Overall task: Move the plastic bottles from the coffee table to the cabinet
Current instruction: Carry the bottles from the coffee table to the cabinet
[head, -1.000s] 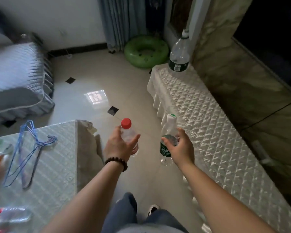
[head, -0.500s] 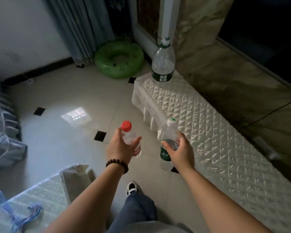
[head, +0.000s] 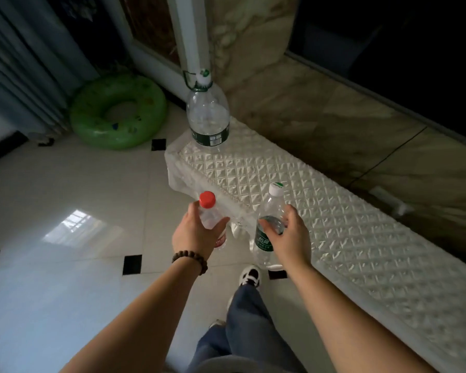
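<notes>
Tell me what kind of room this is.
Probably a living room in a home. A long low cabinet under a quilted cover runs along a marble wall, curtains hang in the corner, and a green swim ring lies on the glossy tiled floor.

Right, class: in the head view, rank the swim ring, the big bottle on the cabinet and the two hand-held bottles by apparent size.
1. Green swim ring
2. Large bottle on the cabinet
3. Green-label bottle, right hand
4. Red-cap bottle, left hand

The ring and large bottle are farther off, so truly bigger still. Hands partly hide the last two: unsure.
</notes>
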